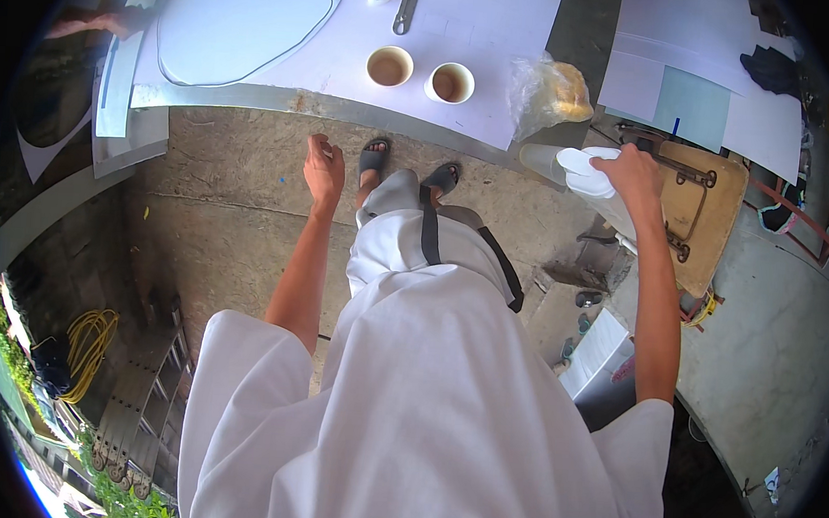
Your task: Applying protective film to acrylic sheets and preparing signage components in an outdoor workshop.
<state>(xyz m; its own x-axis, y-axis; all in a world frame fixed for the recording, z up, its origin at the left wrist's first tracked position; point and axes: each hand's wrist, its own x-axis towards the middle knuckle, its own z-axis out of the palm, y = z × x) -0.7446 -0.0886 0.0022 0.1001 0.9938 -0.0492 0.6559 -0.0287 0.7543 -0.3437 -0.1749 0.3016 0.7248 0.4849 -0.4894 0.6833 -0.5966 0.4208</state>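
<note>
My right hand (633,177) reaches out to the right, past the table's front edge. Its fingers are closed on some white rounded pieces (588,172), whose exact kind I cannot make out. A clear plastic sleeve (541,161) lies beside them. My left hand (323,170) hangs in the air before the table with its fingers curled in; whatever is in them, if anything, is too small to name. Two paper cups (389,67) with brownish insides stand near the front edge of the white-covered table (282,97). Right of them sits a clear bag (550,95) with something yellow-brown inside.
A utility knife (407,8) lies behind the cups. At the far left another person's arm (94,23) reaches in. A wooden board with metal fittings (693,213) stands at right. Lower left are a yellow hose coil (89,354) and a ladder (140,399).
</note>
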